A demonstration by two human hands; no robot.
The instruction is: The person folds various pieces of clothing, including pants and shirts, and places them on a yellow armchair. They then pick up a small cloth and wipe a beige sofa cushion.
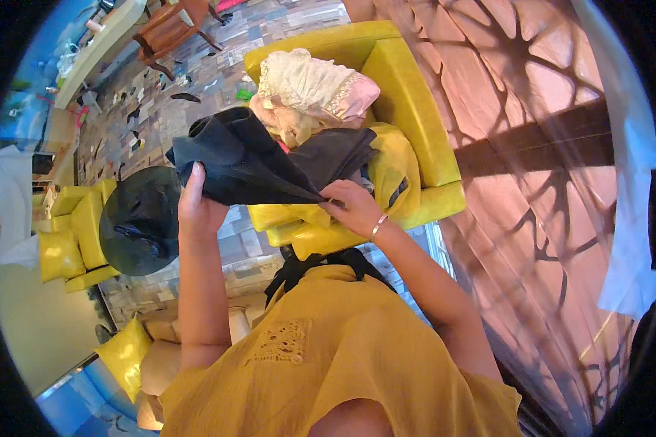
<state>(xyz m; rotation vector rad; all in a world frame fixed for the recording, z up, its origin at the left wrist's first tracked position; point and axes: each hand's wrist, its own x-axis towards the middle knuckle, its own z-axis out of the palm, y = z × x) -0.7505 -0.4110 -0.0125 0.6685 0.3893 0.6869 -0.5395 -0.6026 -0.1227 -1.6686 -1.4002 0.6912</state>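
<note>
A folded black cloth is stretched between my two hands, above the front of a yellow armchair. My left hand grips its wide, rolled end, with the thumb on top. At the narrow end, my right hand pinches a gathered corner between thumb and fingers. Behind the cloth, a dark grey cloth lies on the seat, partly hidden. A cream lace-trimmed garment is heaped farther back, against a pink fabric. Sheer yellow material bunches near my right hand.
A round black object stands left of my left forearm, near another yellow armchair. Scraps litter the patterned floor. A wooden chair is at the far left; pink drapery hangs on the right.
</note>
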